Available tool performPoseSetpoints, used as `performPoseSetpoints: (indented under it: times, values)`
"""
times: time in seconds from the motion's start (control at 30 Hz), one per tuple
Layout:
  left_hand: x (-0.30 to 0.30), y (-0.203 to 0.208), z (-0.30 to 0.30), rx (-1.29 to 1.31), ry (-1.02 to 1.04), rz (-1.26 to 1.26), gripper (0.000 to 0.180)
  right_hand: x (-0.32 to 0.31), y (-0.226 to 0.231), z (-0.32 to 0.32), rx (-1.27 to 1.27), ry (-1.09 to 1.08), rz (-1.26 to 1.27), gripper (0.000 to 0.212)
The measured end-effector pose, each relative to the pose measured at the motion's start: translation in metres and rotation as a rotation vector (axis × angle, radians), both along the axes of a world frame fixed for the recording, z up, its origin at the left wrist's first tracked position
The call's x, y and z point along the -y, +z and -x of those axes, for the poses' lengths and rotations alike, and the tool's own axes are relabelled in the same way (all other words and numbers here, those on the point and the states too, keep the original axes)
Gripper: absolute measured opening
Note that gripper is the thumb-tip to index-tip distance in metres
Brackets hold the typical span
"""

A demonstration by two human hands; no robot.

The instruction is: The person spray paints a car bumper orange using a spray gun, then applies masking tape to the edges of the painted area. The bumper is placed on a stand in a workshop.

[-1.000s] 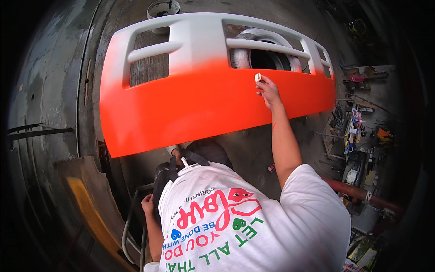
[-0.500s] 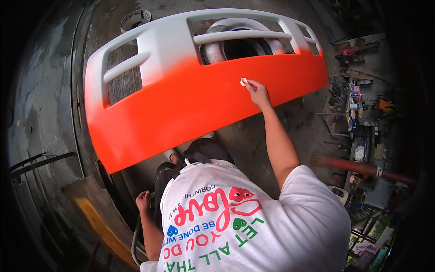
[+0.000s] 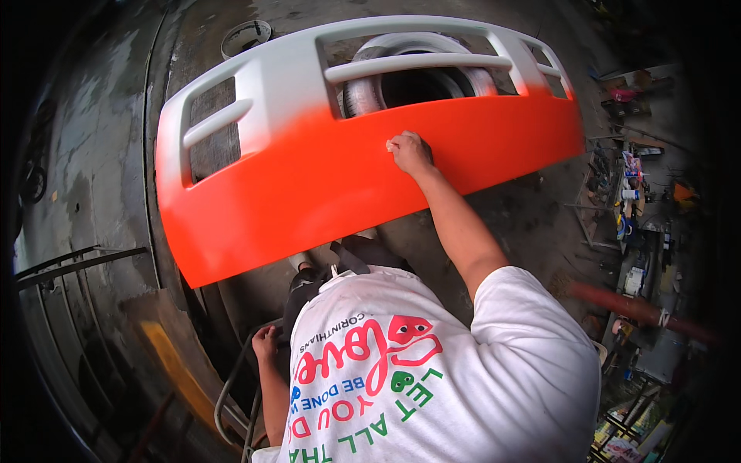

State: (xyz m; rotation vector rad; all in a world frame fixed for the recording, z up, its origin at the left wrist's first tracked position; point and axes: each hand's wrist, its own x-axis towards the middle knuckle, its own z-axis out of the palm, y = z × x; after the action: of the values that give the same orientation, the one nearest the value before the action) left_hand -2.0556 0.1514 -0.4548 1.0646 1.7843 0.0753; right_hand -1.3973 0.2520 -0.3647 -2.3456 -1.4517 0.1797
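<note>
A large vehicle bumper (image 3: 309,185), orange-red on its near part and white on its far part, lies tilted in front of me. My right hand (image 3: 411,152) is over the orange surface right of its middle. Its fingers are pinched on a small pale curled strip (image 3: 390,147), partly hidden by them; whether the strip touches the paint I cannot tell. My left hand (image 3: 265,340) is low beside my body, near a bent metal tube (image 3: 231,382). Its fingers are curled, and what they hold, if anything, is hidden.
A tyre (image 3: 363,95) shows through the bumper's middle opening. A bucket (image 3: 246,37) stands beyond it at far left. Tools and loose items (image 3: 631,193) crowd the right side, with a red pole (image 3: 641,307) nearby. A yellow-marked board (image 3: 174,363) lies at lower left.
My right hand has shifted left over the orange surface and its fingers have turned further over the pale strip. The whole view has shifted slightly, so the bumper appears further right.
</note>
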Motion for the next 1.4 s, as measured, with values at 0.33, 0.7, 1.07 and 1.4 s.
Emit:
performPoseSetpoints:
  times: [0.33,0.7,1.07,1.4]
  values:
    - [0.041,-0.011,0.003,-0.006,0.014,-0.008,0.027,0.026,0.041,-0.032,-0.414,-0.218,-0.03,0.025]
    - [0.028,0.001,-0.018,0.02,0.085,-0.032,0.024,-0.029,0.023,0.016,-0.24,0.095,0.04,0.02]
    - [0.054,-0.001,-0.008,-0.014,0.107,-0.002,0.026,-0.024,0.015,-0.002,-0.401,-0.064,-0.08,0.02]
    - [0.061,-0.018,0.01,-0.074,0.02,-0.007,0.028,-0.033,0.014,0.004,-0.179,0.032,-0.072,0.014]
